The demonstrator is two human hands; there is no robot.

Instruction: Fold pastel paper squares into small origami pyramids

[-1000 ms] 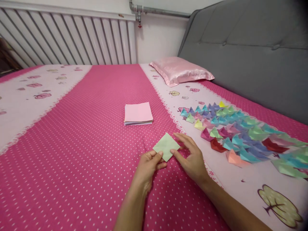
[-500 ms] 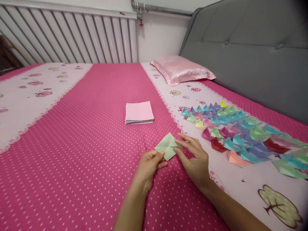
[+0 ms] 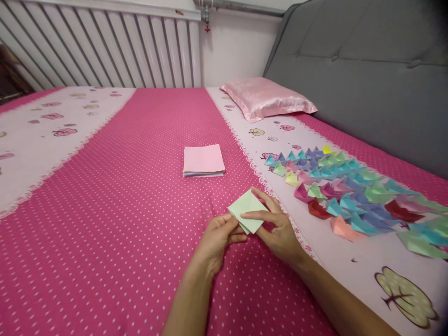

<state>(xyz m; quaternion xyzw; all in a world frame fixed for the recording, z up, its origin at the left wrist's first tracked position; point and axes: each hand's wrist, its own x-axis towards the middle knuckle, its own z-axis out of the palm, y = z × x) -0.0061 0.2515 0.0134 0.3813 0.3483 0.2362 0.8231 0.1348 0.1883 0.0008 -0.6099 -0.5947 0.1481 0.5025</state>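
Pale green paper square, part-folded, pinched between both hands just above the pink dotted bedsheet.

Left hand clamps the near corner between thumb and fingers; right hand lays its forefinger across the top flap, other fingers closed behind the far edge. Judgement: align flap edges before pressing, then run the crease outward from centre with the paper backed firmly. Stack of pink sheets lies well apart ahead; rows of folded coloured paper pieces lie to the right, near the right hand.
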